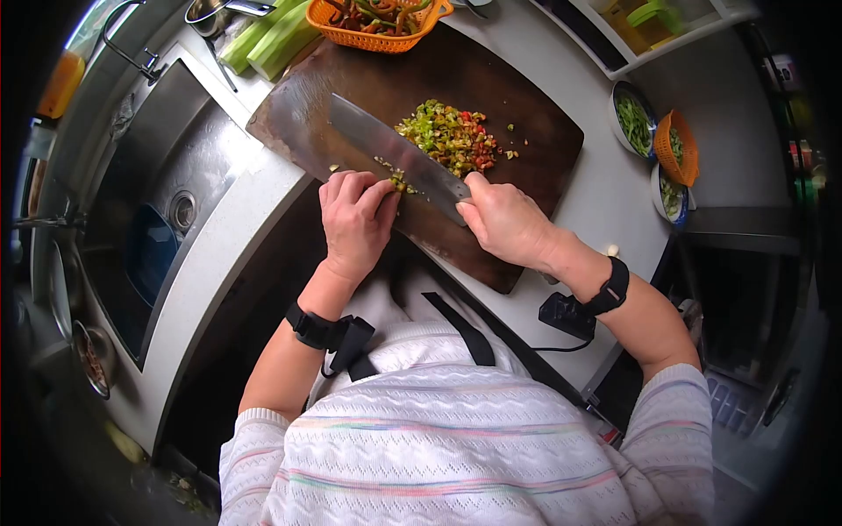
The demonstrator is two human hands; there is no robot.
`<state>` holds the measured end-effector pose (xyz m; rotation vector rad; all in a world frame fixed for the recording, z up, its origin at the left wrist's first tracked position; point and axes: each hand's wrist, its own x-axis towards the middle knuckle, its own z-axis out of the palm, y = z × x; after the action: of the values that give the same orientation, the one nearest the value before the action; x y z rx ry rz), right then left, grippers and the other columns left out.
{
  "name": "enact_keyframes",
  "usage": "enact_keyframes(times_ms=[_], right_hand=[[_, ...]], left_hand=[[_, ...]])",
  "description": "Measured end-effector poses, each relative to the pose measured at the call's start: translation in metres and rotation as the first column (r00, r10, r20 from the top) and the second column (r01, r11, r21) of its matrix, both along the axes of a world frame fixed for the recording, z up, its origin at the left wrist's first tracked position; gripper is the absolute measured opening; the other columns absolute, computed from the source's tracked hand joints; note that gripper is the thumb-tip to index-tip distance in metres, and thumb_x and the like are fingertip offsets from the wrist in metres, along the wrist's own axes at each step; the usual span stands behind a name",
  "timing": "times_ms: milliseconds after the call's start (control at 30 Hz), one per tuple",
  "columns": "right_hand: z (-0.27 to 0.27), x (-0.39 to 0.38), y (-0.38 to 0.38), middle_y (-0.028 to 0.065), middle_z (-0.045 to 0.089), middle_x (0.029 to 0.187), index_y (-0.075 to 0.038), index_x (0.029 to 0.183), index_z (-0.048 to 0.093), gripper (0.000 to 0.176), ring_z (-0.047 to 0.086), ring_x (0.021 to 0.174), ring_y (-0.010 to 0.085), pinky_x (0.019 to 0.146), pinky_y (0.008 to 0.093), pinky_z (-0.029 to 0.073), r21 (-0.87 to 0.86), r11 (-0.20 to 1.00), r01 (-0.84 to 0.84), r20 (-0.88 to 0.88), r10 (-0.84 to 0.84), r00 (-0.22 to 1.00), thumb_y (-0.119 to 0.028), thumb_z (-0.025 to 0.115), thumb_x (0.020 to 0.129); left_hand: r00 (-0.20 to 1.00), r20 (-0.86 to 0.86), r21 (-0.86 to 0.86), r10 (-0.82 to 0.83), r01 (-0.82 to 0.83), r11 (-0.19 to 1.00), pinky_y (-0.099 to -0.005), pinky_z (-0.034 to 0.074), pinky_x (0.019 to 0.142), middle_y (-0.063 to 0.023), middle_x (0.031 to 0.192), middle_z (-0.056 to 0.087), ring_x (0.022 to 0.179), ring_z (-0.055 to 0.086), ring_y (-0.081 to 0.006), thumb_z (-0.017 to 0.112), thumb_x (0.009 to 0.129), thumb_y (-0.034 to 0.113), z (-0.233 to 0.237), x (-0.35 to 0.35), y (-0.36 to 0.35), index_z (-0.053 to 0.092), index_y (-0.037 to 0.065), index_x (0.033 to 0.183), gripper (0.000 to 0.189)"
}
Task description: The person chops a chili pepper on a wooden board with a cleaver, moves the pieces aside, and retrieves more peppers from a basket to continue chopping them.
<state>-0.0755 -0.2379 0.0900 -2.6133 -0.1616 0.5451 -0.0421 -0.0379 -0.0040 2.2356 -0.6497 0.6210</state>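
**Kitchen station: contents, largest to smallest**

1. Stainless steel sink [175, 149]: L of worktop, blue item in basin. Neither hand near it.
2. White worktop [605, 193]: carries the board and bowls.
3. Dark brown wooden chopping board [535, 123]: set diagonally, near corner toward the person's body.
4. Broad steel cleaver [386, 145]: long axis runs upper-L to lower-R across the board, flat of blade showing to camera. Handle end is lower-R, inside the right hand [504, 219]. Fist wrapped tight round it; handle itself hidden.
5. Left hand [355, 219]: fingers curled under, tips pinning the scrap (item 10) to the board.
6. Orange plastic mesh basket [386, 44]: far board edge, holds whole peppers.
7. Pale green stalks [272, 39]: approx. 2–3, beside the basket, L.
8. Heap of diced green, yellow and red pepper [452, 136]: far side of blade, just beside it, apart from both hands.
9. Small bowl of chopped greens [633, 123] and small orange strainer [680, 149]: R of board, well apart.
10. Small green pepper scrap [399, 181]: near side of blade, touching it abt mid-length, loose bits alongside. Lies L of the R-hand grip, along the blade; L hand is the nearer one and is on it.
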Motion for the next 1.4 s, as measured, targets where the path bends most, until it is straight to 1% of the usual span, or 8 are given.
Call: enact_keyframes(times_ms=[300,500,633,800,1033,1100,1200,1400], right_hand=[[0.003,-0.002,0.007,0.0253,0.063,0.072,0.003,0.091,0.045,0.018,0.062,0.075,0.0440,0.069,0.0521,0.049,-0.018,1.000,-0.009,-0.026,0.009,1.000,-0.015,0.051,0.091],[0.004,-0.003,0.000,0.0248,0.063,0.072,0.003,0.091,0.045,0.019,0.063,0.074,0.0439,0.069,0.0528,0.049,0.058,0.998,-0.007,0.004,0.007,1.000,-0.015,0.051,0.091],[0.009,-0.004,0.002,0.0247,0.063,0.072,0.003,0.091,0.045,0.019,0.063,0.074,0.0436,0.068,0.0525,0.049,0.028,0.999,-0.031,-0.053,0.032,0.998,-0.015,0.051,0.091],[-0.005,-0.007,0.000,0.0246,0.062,0.072,0.003,0.091,0.045,0.019,0.062,0.074,0.0439,0.068,0.0523,0.049,0.044,0.999,-0.013,0.004,0.013,1.000,-0.016,0.051,0.092],[0.014,-0.012,0.000,0.0243,0.062,0.070,0.002,0.090,0.044,0.018,0.062,0.073,0.0441,0.068,0.0525,0.048,0.079,0.996,0.027,-0.035,-0.024,0.999,-0.015,0.050,0.092],[0.001,-0.013,0.003,0.0247,0.057,0.066,0.003,0.088,0.041,0.021,0.058,0.067,0.0449,0.059,0.0494,0.044,0.055,0.998,-0.025,0.054,0.022,0.998,-0.014,0.052,0.092],[0.003,-0.010,0.008,0.0234,0.062,0.072,0.002,0.091,0.045,0.017,0.062,0.073,0.0440,0.068,0.0525,0.048,0.040,0.999,0.011,-0.029,-0.010,1.000,-0.015,0.050,0.092],[0.007,-0.013,0.004,0.0246,0.062,0.073,0.002,0.091,0.045,0.018,0.062,0.074,0.0443,0.068,0.0530,0.048,0.089,0.993,0.077,-0.028,-0.075,0.997,-0.015,0.050,0.092]], left_hand=[[1.000,-0.002,-0.029,0.003,-0.003,1.000,-0.0377,0.041,0.076,-0.0028,0.087,0.059,0.087,0.055,-0.0245,0.074,0.069,0.008,-0.004,-0.002,-0.001,0.065,0.011,0.086,0.020],[1.000,0.009,0.000,-0.007,0.007,1.000,-0.0367,0.043,0.077,-0.0041,0.087,0.061,0.088,0.057,-0.0259,0.075,0.069,0.006,-0.001,-0.001,0.001,0.066,0.009,0.085,0.019],[1.000,0.010,-0.023,-0.027,0.028,0.999,-0.0369,0.044,0.077,-0.0041,0.087,0.062,0.089,0.057,-0.0259,0.076,0.069,0.006,-0.001,0.001,0.001,0.066,0.009,0.084,0.018],[0.999,0.007,-0.015,-0.052,0.052,0.999,-0.0374,0.044,0.078,-0.0045,0.088,0.062,0.088,0.058,-0.0263,0.075,0.069,0.005,0.000,0.002,0.003,0.066,0.009,0.084,0.018],[0.997,-0.017,-0.022,-0.069,0.069,0.997,-0.0366,0.047,0.075,-0.0051,0.087,0.062,0.087,0.058,-0.0272,0.074,0.070,0.003,0.004,-0.001,0.010,0.067,0.008,0.086,0.018],[0.997,-0.022,-0.019,-0.075,0.075,0.997,-0.0364,0.047,0.074,-0.0052,0.087,0.062,0.086,0.058,-0.0272,0.074,0.070,0.003,0.003,0.000,0.010,0.067,0.008,0.085,0.018],[0.996,-0.024,-0.020,-0.084,0.084,0.996,-0.0365,0.047,0.074,-0.0052,0.086,0.062,0.085,0.058,-0.0270,0.074,0.070,0.002,0.000,-0.001,0.009,0.067,0.008,0.084,0.017],[0.994,-0.023,0.007,-0.109,0.109,0.994,-0.0365,0.047,0.074,-0.0053,0.084,0.062,0.084,0.058,-0.0264,0.074,0.069,0.001,0.004,0.000,0.012,0.066,0.008,0.083,0.018]])
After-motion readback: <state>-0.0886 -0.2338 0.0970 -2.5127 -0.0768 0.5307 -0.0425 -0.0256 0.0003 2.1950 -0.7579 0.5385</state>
